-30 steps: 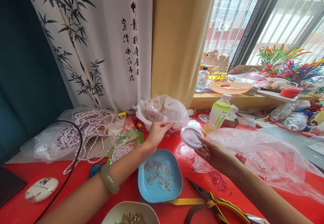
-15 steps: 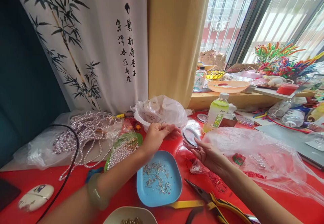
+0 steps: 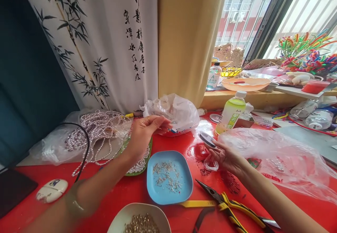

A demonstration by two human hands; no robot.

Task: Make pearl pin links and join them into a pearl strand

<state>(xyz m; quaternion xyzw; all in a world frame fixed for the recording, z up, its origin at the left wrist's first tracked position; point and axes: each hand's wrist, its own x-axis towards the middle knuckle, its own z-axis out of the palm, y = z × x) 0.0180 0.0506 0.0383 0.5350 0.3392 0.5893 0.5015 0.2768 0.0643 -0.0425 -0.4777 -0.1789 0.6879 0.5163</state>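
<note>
In my right hand [image 3: 223, 154] is a small flat spool [image 3: 207, 140] with a clear rim, gripped at its lower edge by thumb and fingers. My left hand [image 3: 149, 129] is closed in a pinch to the left, in front of a white plastic bag [image 3: 181, 115]. Whatever its fingertips hold is too thin to make out. Between and below the hands sits a blue tray [image 3: 150, 187] with loose metal pins [image 3: 168, 180]. A green dish [image 3: 149, 155] of pearl beads lies partly behind my left forearm.
Needle-nose pliers [image 3: 223, 198] with yellow-black handles lie right of the tray. A cream bowl [image 3: 118, 219] of gold beads stands in front. Bead strands [image 3: 94, 131] and a mouse [image 3: 52, 191] are left. A drink bottle [image 3: 231, 111] and plastic sheet [image 3: 289, 155] are right.
My left hand has moved left and up, widening the gap from my right hand. The spool has tipped to a flatter angle. The camera view has shifted slightly.
</note>
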